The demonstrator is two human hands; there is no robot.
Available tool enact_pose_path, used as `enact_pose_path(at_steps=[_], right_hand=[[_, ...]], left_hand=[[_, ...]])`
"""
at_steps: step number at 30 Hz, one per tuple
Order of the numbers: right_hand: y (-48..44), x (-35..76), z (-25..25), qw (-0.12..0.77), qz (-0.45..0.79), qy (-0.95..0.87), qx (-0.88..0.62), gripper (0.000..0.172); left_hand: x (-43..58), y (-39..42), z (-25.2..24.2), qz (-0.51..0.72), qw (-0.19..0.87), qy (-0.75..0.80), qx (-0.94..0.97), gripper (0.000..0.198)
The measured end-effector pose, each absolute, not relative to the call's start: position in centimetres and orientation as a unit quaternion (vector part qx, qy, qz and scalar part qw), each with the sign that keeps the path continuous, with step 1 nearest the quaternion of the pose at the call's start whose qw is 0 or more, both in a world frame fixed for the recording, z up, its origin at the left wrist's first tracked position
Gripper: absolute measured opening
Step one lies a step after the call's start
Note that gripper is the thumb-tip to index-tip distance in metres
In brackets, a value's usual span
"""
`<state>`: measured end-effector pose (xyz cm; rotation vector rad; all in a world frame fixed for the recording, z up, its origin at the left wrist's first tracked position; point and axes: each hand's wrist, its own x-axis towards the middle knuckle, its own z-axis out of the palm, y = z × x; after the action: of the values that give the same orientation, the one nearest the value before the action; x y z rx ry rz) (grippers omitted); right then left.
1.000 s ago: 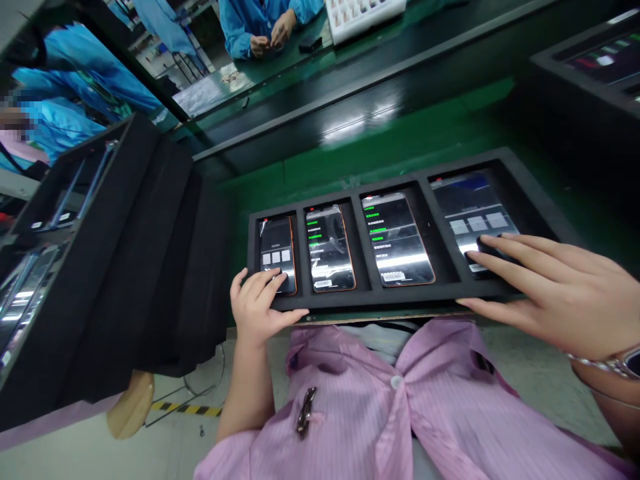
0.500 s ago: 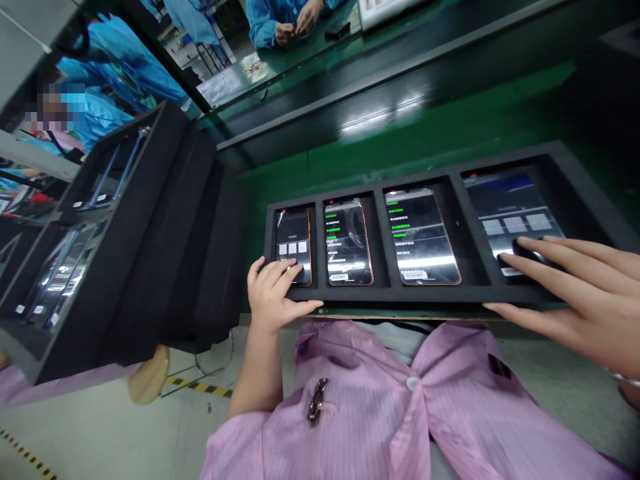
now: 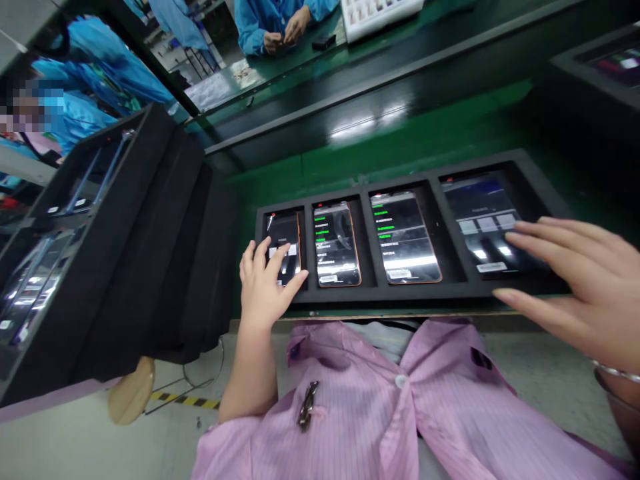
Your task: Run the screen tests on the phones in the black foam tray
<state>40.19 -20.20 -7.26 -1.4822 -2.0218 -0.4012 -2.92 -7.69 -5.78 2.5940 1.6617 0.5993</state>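
**Hand state.** The left hand point(image 3: 265, 280) is flat and unclenched, grasping nothing. Its fingertips point(image 3: 283, 253) rest on the lit screen of the orange-edged black smartphone point(image 3: 284, 228) directly beneath them, at a row of pale on-screen squares. The right hand point(image 3: 575, 287) is likewise spread and empty. Its fingers reach over the near half of the larger dark-screened smartphone point(image 3: 475, 220) below them. Whether they touch the glass cannot be told.

**Location of parts.** Both phones lie face up in the end pockets of the black foam four-pocket tray point(image 3: 370, 293), whose front rim runs under both thumbs. Between the hands, two further lit phones – one with green text lines point(image 3: 336, 243), one wider point(image 3: 405, 237) – occupy the middle pockets, untouched. Beyond the fingertips runs the green conveyor belt point(image 3: 400, 147). Outboard of the left hand stands a tilted stack of black foam trays point(image 3: 150, 253). Behind the wrists hangs the pink striped smock point(image 3: 375, 413). Another person's hands, in blue sleeves point(image 3: 280, 37), work on the far side of the belt.

**Step in hand (judgement).** Screen input on the two outer phones, one hand to each.

**Requirement for a following tap.** Place one fingertip squarely on a single square – light pressure only, so that the phone stays seated in its pocket.
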Motion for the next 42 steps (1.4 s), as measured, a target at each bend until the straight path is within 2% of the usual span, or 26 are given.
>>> enact_pose_path(at_steps=[3, 7, 9, 14, 16, 19, 21, 29, 33, 35, 39, 42], right_hand=[[-19.4, 39.9, -6.6, 0.288, -0.154, -0.725, -0.607, 0.073], [-18.5, 39.5, -6.8, 0.194, -0.147, -0.716, -0.654, 0.078], [-18.4, 39.4, -7.0, 0.171, -0.141, -0.725, -0.652, 0.077], [-18.6, 39.2, -7.0, 0.242, -0.138, -0.691, -0.667, 0.085], [-18.7, 39.2, -7.0, 0.273, -0.163, -0.688, -0.652, 0.075], [-18.7, 39.1, -6.9, 0.299, -0.201, -0.695, -0.622, 0.051], [-18.7, 39.2, -6.9, 0.298, -0.205, -0.701, -0.615, 0.044], [-18.8, 39.1, -6.8, 0.273, -0.2, -0.701, -0.627, 0.038], [-18.7, 38.9, -6.7, 0.217, -0.156, -0.707, -0.655, 0.05], [-18.7, 38.9, -6.6, 0.225, -0.148, -0.707, -0.654, 0.052], [-18.6, 39.0, -6.3, 0.292, -0.198, -0.712, -0.607, 0.038], [-18.6, 39.2, -6.0, 0.274, -0.217, -0.75, -0.561, 0.021]], left_hand=[[-3.0, -7.7, -5.7, 0.183, 0.013, 0.535, 0.825, 0.048], [-3.2, -7.8, -5.7, 0.218, 0.02, 0.525, 0.822, 0.065], [-3.2, -7.7, -5.8, 0.232, 0.015, 0.518, 0.823, 0.067], [-3.4, -7.6, -6.1, 0.256, 0.01, 0.507, 0.823, 0.066], [-3.4, -7.6, -6.2, 0.265, 0.007, 0.503, 0.823, 0.064], [-3.4, -7.6, -6.3, 0.272, 0.004, 0.499, 0.823, 0.061], [-3.4, -7.7, -6.3, 0.273, 0.002, 0.498, 0.823, 0.06], [-3.2, -7.7, -6.1, 0.285, -0.005, 0.494, 0.821, 0.054], [-3.3, -7.7, -6.2, 0.289, -0.01, 0.497, 0.818, 0.051], [-3.3, -7.8, -6.2, 0.292, -0.014, 0.498, 0.816, 0.051], [-3.2, -7.9, -6.2, 0.302, -0.018, 0.494, 0.815, 0.048], [-3.1, -7.9, -6.1, 0.31, -0.017, 0.485, 0.817, 0.046]])
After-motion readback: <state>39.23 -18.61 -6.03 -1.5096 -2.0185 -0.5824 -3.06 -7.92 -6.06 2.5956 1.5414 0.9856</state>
